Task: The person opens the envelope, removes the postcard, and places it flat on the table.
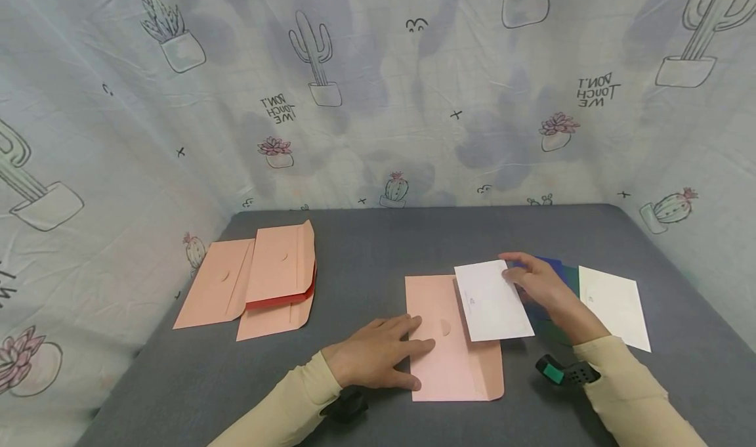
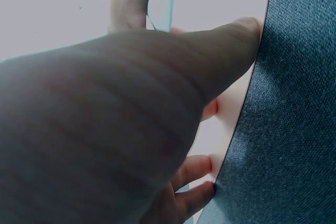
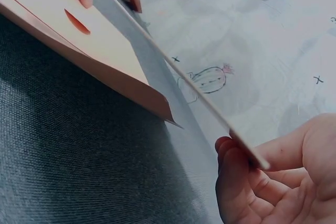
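My right hand [image 1: 546,289] pinches the upper right corner of a white card [image 1: 493,306] between thumb and fingers. The card is held over the right part of a pink paper envelope [image 1: 434,368]. From the right wrist view, the card shows edge-on as a thin, stiff board [image 3: 199,90], above the envelope and apart from it. My left hand [image 1: 380,352] rests on the envelope's left edge with its fingers spread. In the left wrist view the left thumb [image 2: 226,43] lies along that edge, and part of the fingers is hidden behind it.
Several pink envelopes [image 1: 215,283] lie overlapping at the left; a red edge [image 1: 280,300] sticks out of the top one. Beyond the right hand are a blue item [image 1: 552,263], a green item [image 1: 571,277] and a white card [image 1: 614,306]. A printed curtain [image 1: 366,132] surrounds the grey table.
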The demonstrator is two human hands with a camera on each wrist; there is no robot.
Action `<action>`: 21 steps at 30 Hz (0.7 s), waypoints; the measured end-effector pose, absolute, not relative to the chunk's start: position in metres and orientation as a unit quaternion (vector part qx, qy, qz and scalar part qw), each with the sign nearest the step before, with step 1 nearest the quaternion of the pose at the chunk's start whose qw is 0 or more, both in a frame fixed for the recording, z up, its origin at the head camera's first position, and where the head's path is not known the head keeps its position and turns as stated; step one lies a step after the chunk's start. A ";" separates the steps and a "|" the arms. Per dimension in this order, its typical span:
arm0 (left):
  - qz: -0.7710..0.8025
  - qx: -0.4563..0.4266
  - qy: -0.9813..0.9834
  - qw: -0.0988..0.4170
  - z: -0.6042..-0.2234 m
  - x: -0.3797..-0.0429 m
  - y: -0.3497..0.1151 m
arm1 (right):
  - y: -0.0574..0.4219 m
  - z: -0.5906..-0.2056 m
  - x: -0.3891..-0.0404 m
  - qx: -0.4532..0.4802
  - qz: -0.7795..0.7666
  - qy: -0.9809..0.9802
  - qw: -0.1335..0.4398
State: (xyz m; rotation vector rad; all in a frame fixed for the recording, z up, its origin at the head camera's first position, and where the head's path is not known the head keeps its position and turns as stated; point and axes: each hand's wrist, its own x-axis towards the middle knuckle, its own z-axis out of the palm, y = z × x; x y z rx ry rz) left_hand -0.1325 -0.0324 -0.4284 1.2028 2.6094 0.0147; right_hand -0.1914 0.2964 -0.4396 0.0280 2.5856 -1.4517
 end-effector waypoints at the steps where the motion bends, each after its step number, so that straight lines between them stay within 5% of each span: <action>1: 0.005 0.415 0.900 0.134 -0.429 -0.133 -0.032 | 0.297 -0.439 -0.191 0.009 -0.489 0.868 0.087; 21: 0.005 0.412 0.901 0.132 -0.432 -0.134 -0.034 | 0.315 -0.428 -0.193 0.014 -0.509 0.858 0.057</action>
